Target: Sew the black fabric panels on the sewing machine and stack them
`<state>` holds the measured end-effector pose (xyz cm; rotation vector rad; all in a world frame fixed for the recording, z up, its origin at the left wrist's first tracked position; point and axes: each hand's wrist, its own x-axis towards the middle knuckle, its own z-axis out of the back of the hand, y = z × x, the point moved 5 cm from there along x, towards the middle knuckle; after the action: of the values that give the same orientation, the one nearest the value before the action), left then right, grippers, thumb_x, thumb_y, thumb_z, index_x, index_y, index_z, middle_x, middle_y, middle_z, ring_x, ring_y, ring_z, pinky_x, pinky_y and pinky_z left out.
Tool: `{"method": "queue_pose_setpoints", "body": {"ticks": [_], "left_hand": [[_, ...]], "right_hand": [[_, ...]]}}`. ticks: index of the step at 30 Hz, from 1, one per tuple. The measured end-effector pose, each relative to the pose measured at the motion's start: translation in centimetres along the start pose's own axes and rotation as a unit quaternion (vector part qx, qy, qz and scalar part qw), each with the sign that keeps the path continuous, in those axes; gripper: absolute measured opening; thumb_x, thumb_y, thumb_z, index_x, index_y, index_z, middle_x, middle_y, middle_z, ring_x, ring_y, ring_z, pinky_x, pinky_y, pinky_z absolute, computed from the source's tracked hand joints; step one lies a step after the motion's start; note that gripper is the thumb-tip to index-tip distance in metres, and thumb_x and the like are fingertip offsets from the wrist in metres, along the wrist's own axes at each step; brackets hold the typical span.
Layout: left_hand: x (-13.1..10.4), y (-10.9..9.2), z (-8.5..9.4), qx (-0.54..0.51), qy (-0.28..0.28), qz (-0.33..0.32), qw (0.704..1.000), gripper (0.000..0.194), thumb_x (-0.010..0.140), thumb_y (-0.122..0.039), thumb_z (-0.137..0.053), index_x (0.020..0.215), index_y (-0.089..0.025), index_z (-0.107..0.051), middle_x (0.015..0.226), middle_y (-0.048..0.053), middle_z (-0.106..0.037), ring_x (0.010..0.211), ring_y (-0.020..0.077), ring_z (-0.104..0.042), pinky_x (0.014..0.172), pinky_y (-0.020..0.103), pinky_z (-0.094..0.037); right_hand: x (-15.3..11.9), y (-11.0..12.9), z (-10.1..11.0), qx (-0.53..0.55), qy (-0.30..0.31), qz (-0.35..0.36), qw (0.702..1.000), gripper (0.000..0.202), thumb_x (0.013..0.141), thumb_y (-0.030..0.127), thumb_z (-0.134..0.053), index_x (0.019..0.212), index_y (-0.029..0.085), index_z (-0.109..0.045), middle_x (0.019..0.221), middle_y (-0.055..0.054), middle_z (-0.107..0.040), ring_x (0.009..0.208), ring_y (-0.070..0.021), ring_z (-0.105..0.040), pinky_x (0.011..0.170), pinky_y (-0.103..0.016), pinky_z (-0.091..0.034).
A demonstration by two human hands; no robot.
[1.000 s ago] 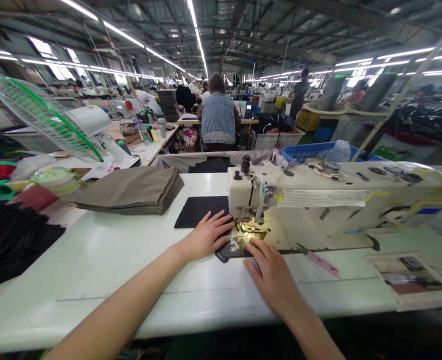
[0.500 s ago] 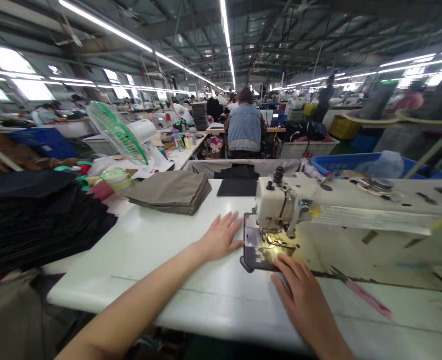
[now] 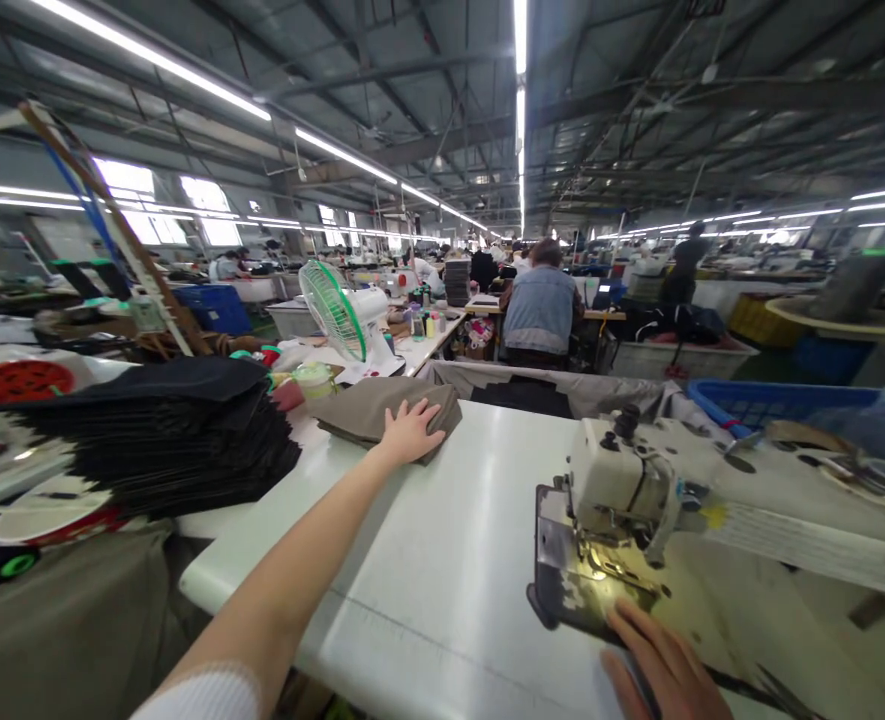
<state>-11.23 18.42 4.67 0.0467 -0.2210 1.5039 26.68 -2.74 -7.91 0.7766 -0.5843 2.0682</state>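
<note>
My left hand point(image 3: 410, 433) lies with fingers spread on the near right part of a stack of olive-brown fabric pieces point(image 3: 359, 407) on the white table. At the lower right, my right hand point(image 3: 659, 665) rests by the front edge of the sewing machine's bed plate point(image 3: 562, 570), fingers stretched out and thumb apart, with nothing visible in it. Just beyond its fingertips, the machine's lamp lights the presser foot point(image 3: 614, 565). The sewing machine point(image 3: 622, 480) stands on the table's right side. Thread snips point(image 3: 783, 690) lie partly in view beside my right hand.
A tall pile of black fabric pieces point(image 3: 179, 430) stands at the left. Behind the olive-brown stack is a green-and-white fan point(image 3: 341, 315). Black pieces point(image 3: 524, 396) lie in a cloth-lined bin past the table. A blue basket point(image 3: 779, 400) is behind the machine; a person point(image 3: 539, 310) sits ahead.
My left hand has moved from the table beside the machine, away and to the left, onto the olive-brown stack. My right hand stays by the machine bed. The view has shifted left.
</note>
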Motion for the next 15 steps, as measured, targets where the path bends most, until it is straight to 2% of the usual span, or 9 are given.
{"method": "queue_pose_setpoints", "body": {"ticks": [3, 5, 8, 11, 15], "left_hand": [[0.3, 1.6, 0.7, -0.005, -0.011, 0.034, 0.999, 0.065, 0.091, -0.054, -0.052, 0.148, -0.024, -0.048, 0.159, 0.016, -0.037, 0.144, 0.0514, -0.027, 0.106, 0.078, -0.021], [0.4, 2.6, 1.9, -0.014, -0.009, 0.031, 0.999, 0.054, 0.094, -0.051, -0.048, 0.139, -0.022, -0.057, 0.151, 0.016, -0.048, 0.139, 0.0440, -0.039, 0.109, 0.067, -0.030], [0.3, 3.7, 3.5, -0.022, 0.018, 0.004, 1.000, 0.033, 0.097, -0.037, -0.052, 0.113, -0.016, -0.072, 0.122, 0.014, -0.069, 0.117, 0.0284, -0.060, 0.104, 0.045, -0.045], [0.0, 3.9, 3.7, -0.021, 0.061, -0.010, 0.998, 0.024, 0.095, -0.035, -0.063, 0.106, -0.015, -0.069, 0.110, 0.009, -0.069, 0.101, 0.0219, -0.066, 0.093, 0.042, -0.053], [0.4, 3.6, 3.0, -0.034, 0.072, 0.009, 0.997, 0.028, 0.096, -0.035, -0.063, 0.117, -0.016, -0.064, 0.119, 0.009, -0.064, 0.104, 0.0219, -0.065, 0.090, 0.043, -0.055]], "right_hand": [[-0.4, -0.2, -0.6, 0.005, -0.002, 0.003, 1.000, 0.040, 0.098, 0.048, -0.054, 0.120, 0.018, -0.066, 0.117, -0.010, -0.073, 0.101, -0.0251, -0.072, 0.084, -0.034, -0.059], [-0.6, -0.3, -0.7, 0.006, -0.007, 0.003, 1.000, 0.039, 0.097, 0.048, -0.054, 0.120, 0.019, -0.067, 0.117, -0.010, -0.073, 0.100, -0.0253, -0.072, 0.083, -0.034, -0.060], [-0.6, -0.3, -0.7, 0.001, -0.011, -0.002, 1.000, 0.039, 0.098, 0.049, -0.053, 0.118, 0.020, -0.068, 0.115, -0.009, -0.074, 0.097, -0.0250, -0.073, 0.080, -0.034, -0.060], [-0.2, -0.1, -0.4, 0.005, -0.008, -0.005, 1.000, 0.040, 0.098, 0.050, -0.052, 0.119, 0.019, -0.067, 0.115, -0.010, -0.074, 0.098, -0.0247, -0.072, 0.082, -0.034, -0.060], [0.9, 0.5, 0.9, 0.023, -0.031, -0.018, 0.999, 0.037, 0.099, 0.047, -0.051, 0.116, 0.018, -0.067, 0.112, -0.010, -0.074, 0.098, -0.0242, -0.072, 0.083, -0.034, -0.059]]}}
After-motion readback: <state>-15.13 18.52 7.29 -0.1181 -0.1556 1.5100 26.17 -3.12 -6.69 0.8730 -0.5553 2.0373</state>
